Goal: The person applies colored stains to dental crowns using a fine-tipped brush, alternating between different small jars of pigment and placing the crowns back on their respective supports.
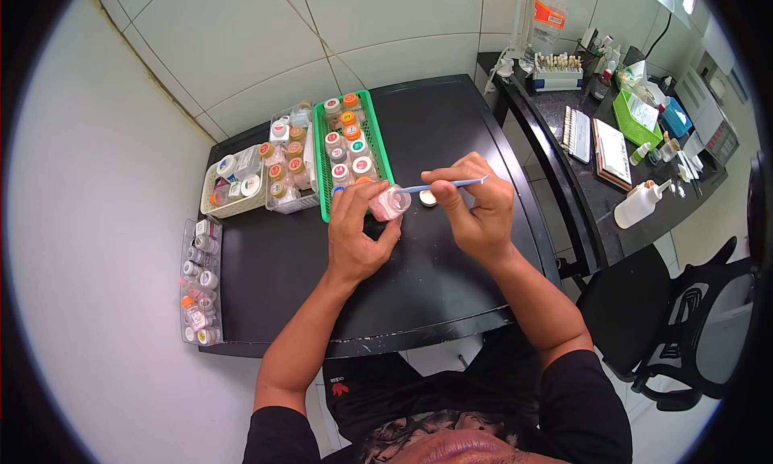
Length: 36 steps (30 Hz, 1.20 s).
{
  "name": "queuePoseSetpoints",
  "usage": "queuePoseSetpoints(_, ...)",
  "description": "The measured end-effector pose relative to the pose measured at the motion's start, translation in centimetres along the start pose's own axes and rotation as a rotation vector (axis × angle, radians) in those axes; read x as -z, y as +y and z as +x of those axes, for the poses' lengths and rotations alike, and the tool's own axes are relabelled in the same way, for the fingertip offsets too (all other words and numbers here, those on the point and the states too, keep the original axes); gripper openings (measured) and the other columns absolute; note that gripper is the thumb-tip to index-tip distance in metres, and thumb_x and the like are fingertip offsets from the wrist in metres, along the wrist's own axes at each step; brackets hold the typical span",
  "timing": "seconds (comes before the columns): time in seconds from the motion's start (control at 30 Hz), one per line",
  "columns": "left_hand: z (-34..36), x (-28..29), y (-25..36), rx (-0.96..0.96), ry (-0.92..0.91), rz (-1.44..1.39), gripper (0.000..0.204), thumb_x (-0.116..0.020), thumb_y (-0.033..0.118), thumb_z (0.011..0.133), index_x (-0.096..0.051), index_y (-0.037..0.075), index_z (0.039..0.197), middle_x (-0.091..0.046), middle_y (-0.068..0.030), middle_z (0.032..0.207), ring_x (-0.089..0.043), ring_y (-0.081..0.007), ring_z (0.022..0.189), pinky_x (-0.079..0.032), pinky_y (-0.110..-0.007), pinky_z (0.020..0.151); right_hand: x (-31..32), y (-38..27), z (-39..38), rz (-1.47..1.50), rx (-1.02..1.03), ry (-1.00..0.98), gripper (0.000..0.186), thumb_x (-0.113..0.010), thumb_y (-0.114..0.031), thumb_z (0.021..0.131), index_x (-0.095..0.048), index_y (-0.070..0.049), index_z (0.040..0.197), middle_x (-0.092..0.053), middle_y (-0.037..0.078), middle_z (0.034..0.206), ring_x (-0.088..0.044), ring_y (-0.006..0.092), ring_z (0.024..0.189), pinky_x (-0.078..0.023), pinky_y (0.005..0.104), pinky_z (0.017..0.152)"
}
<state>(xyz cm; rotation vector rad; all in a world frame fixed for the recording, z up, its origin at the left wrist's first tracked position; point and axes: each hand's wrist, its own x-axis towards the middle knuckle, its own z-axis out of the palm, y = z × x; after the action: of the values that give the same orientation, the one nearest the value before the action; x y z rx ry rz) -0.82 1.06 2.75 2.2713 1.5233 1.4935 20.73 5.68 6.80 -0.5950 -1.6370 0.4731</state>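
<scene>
My left hand [358, 235] is closed around a small clear jar [389, 205] with pink material in it. The jar is tilted, its open mouth toward my right hand. Between the thumb and fingers of my right hand [481, 210] is a slim light-blue stick tool [427, 188], with a small bent end sticking out to the right. Its other end is at the jar's mouth; I cannot tell how far inside it reaches. A round white lid [427, 198] lies on the black table just below the tool, between my hands.
Behind my left hand stands a green basket [321, 186] of jars with coloured caps. Left of it are a clear basket [291, 204], a cream basket [235, 206] and a clear bin [188, 279] of bottles. A dark side desk [588, 192] holds a white squeeze bottle [638, 205]; a chair [628, 307] stands below.
</scene>
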Motion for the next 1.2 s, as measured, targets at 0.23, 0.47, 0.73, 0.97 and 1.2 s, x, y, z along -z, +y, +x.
queuePoseSetpoints(0.23, -0.1, 0.1, 0.1, 0.031, -0.026, 0.045, 0.054, -0.089, 0.014, 0.084, -0.07, 0.006, 0.134, -0.074, -0.0131, 0.126, -0.065, -0.0354, 0.116, -0.052, -0.045, 0.103, 0.6, 0.6, 0.3, -0.086, -0.083, -0.057, 0.024, -0.08, -0.026, 0.106, -0.089, -0.003, 0.106, -0.076, 0.006, 0.078, -0.059, 0.0193, 0.078, -0.047, 0.0361, 0.078)
queuePoseSetpoints(0.47, -0.3, 0.2, 0.1, 0.082, -0.025, 0.043, 0.055, -0.089, 0.016, 0.084, -0.07, 0.006, 0.135, -0.074, -0.0129, 0.125, -0.065, -0.0352, 0.116, -0.053, -0.045, 0.103, 0.5, 0.6, 0.0, 0.2, -0.277, -0.064, 0.027, -0.075, -0.026, 0.111, -0.089, -0.002, 0.109, -0.074, 0.003, 0.082, -0.059, 0.0143, 0.085, -0.045, 0.0331, 0.081)
queuePoseSetpoints(0.73, -0.2, -0.6, -0.4, 0.027, 0.096, 0.02, 0.056, -0.089, 0.014, 0.085, -0.069, 0.004, 0.136, -0.073, -0.0139, 0.126, -0.066, -0.036, 0.117, -0.052, -0.046, 0.103, 0.6, 2.9, 0.8, 0.717, -0.108, 0.285, 0.028, -0.054, -0.015, 0.121, -0.072, 0.003, 0.11, -0.071, 0.009, 0.105, -0.069, 0.0184, 0.098, -0.053, 0.0333, 0.096)
queuePoseSetpoints(0.97, -0.4, 0.2, -1.2, -0.003, 0.213, 0.048, 0.057, -0.09, 0.015, 0.087, -0.067, 0.002, 0.138, -0.072, -0.0153, 0.132, -0.066, -0.0367, 0.117, -0.052, -0.046, 0.104, 0.8, 4.4, 0.7, -0.267, -0.022, -0.357, 0.011, -0.075, -0.008, 0.102, -0.077, -0.004, 0.111, -0.068, 0.011, 0.109, -0.068, 0.0255, 0.105, -0.054, 0.0404, 0.092)
queuePoseSetpoints(1.2, -0.5, -0.1, -1.5, -0.044, 0.174, 0.069, 0.061, -0.092, 0.014, 0.085, -0.067, 0.003, 0.139, -0.074, -0.0143, 0.132, -0.066, -0.0359, 0.117, -0.051, -0.047, 0.104, 0.2, 6.1, -1.0, -0.624, 0.028, -0.593, 0.044, -0.094, -0.028, 0.084, -0.085, -0.016, 0.126, -0.069, 0.006, 0.115, -0.063, 0.0293, 0.108, -0.05, 0.0438, 0.092)
